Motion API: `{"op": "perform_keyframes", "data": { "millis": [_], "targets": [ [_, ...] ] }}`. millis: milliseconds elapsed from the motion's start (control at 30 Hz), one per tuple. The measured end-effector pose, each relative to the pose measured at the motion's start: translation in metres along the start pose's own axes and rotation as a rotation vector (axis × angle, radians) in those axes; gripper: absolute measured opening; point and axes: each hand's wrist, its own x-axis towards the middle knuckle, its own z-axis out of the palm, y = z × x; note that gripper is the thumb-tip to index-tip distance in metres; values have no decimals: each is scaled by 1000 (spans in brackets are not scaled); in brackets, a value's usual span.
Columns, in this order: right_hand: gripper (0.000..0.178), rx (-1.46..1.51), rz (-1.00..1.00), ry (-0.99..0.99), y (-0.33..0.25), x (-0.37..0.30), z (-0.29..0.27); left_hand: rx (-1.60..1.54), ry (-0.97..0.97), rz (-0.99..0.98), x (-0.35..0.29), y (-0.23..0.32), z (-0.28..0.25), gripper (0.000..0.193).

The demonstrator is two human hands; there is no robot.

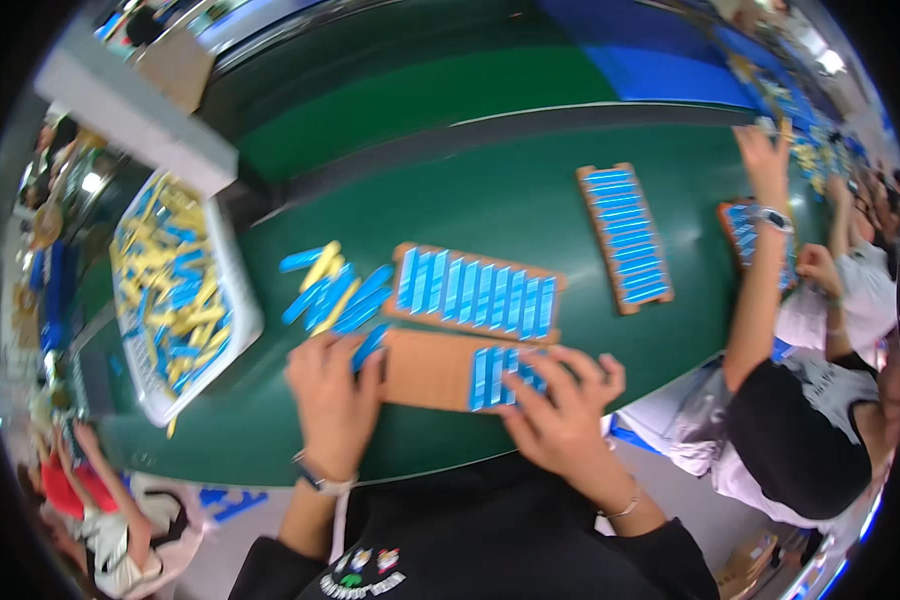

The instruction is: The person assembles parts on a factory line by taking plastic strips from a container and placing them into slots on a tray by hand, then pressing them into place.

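A brown cardboard tray [425,370] lies in front of me, with several blue wrapped sticks [490,378] side by side at its right end. Pinched between thumb and fingers of my left hand [332,395] is one blue stick [370,347], held at the tray's left end. My right hand [568,405] rests over the sticks at the right end, fingers spread and fingertips touching them; it partly hides that end. Just beyond lies a second tray [407,250] with a full row of blue sticks. A loose pile of blue and yellow sticks [342,290] sits beside it.
A white bin [245,300] of mixed blue and yellow sticks stands on the left of the green table [510,190]. Another filled tray [625,238] lies right of centre. At the right, a co-worker's arms [765,250] reach around a further tray [742,232].
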Motion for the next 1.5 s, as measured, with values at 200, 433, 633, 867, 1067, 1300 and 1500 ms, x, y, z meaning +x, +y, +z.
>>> {"op": "perform_keyframes", "data": {
  "millis": [200, 433, 633, 867, 1067, 1300, 1500],
  "targets": [
    [31, 160, -19, 50, -13, 13, 6, -23, -7, -4, -11, -15, -15, 12],
    [26, 959, 110, -55, -37, 29, 11, -667, -244, -20, -15, 29, -25, 13],
    [16, 1198, 521, -198, -24, 44, 2, -831, -378, -236, -27, 25, -26, 10],
    [13, 759, 423, -349, 11, 62, -1, -209, -31, -61, -24, -27, -22, 16],
    [14, 534, 70, -255, -2, 68, 23, -13, 8, -83, -18, -50, -27, 25],
    [18, 655, 392, -396, 17, 84, -6, -237, -209, 366, -26, -7, -12, 35],
    [16, 657, 369, -354, 18, 77, -10, -185, -330, 510, -24, 21, 5, 48]
  ]
}}
